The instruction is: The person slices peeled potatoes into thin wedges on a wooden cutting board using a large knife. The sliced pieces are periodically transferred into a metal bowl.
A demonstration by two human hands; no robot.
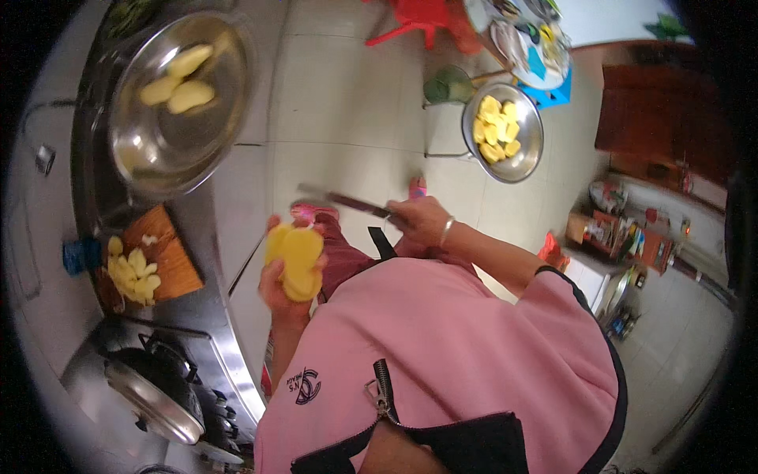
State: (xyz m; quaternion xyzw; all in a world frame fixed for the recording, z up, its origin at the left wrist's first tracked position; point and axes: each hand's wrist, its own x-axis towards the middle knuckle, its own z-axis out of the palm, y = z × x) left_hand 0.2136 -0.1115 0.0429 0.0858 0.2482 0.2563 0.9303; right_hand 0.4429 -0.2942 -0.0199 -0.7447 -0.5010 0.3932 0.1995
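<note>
Several yellow peeled potato pieces (pixel 296 260) lie together in my left hand (pixel 283 284), its fingers curled round them. My right hand (pixel 419 220) grips the dark handle of a knife (pixel 355 204); the blade, blurred, points left above the potato pieces and apart from them. Beyond my right hand, a steel bowl (pixel 533 142) holds several cut yellow potato pieces (pixel 496 127). At upper left, three peeled potatoes (pixel 190 96) sit in a large steel basin (pixel 195 133). Pale yellow slices (pixel 133 275) lie on and beside a wooden cutting board (pixel 172 255) on the counter.
A stove (pixel 222 355) with a lidded black pan (pixel 157 403) stands at lower left. A blue container (pixel 82 256) is beside the board. A red plastic stool (pixel 414 18), a green bin (pixel 448 85) and a table with dishes (pixel 542 77) stand across the tiled floor.
</note>
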